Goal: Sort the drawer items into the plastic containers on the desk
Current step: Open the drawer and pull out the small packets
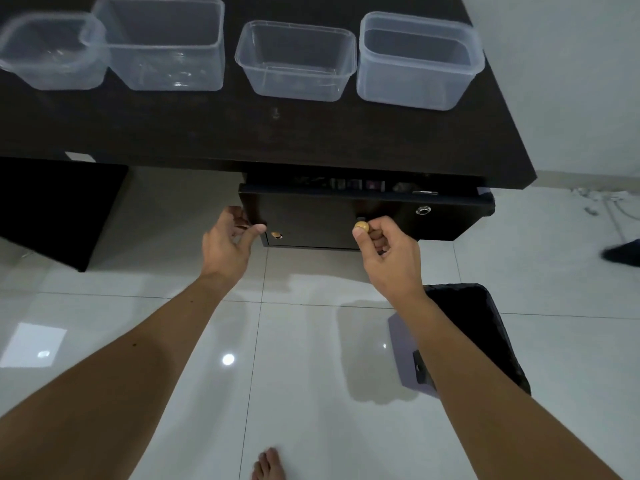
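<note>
While the drawer point(329, 216) stands slightly pulled out from under the dark desk point(242, 133), its gold knob point(362, 226) is pinched by the fingers of the right hand point(388, 251), which is closed around it. The left hand point(228, 244) is curled over the drawer front's left edge, thumb at the lower corner, fingers wrapped behind the panel. Small items point(356, 184) are glimpsed in the narrow gap at the drawer's top; their kind cannot be told. Four clear plastic containers point(298, 60) are set in a row on the desk top, all seen empty; the two leftmost are touching or overlapping. A silver lock point(423, 210) is noted on the drawer front at right. A black bin point(474, 327) is standing on the white tiled floor point(294, 375) beside the right forearm. A bare foot point(268, 465) is seen at the lower edge
</note>
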`<state>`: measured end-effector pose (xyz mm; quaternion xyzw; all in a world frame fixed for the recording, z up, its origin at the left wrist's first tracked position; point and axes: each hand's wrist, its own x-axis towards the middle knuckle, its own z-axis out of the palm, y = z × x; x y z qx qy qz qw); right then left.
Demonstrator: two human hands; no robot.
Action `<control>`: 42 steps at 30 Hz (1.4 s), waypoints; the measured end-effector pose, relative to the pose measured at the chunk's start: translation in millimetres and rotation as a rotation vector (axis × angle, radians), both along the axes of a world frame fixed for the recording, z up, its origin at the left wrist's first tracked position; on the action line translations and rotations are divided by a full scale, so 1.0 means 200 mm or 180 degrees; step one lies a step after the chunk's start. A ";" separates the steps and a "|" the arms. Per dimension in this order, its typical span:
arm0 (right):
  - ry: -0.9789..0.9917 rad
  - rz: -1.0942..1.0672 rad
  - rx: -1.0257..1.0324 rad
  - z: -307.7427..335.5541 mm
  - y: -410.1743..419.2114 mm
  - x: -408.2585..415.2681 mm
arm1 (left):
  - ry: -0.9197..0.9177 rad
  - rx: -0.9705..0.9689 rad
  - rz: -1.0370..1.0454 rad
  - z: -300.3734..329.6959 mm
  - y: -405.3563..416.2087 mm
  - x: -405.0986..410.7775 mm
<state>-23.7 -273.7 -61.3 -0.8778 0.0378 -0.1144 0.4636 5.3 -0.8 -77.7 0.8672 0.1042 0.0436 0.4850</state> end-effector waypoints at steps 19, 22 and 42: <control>0.0149 0.0073 0.0018 0.02 0.00 -0.59 | 0.0176 -0.0008 0.0076 -0.05 0.01 -0.58; 0.0184 0.0069 0.0056 0.03 -0.01 -0.66 | 0.0233 0.0026 0.0061 -0.04 0.01 -0.64; 0.0385 0.0093 0.0139 0.03 -0.02 -0.86 | 0.0375 0.0048 0.0047 -0.02 0.01 -0.85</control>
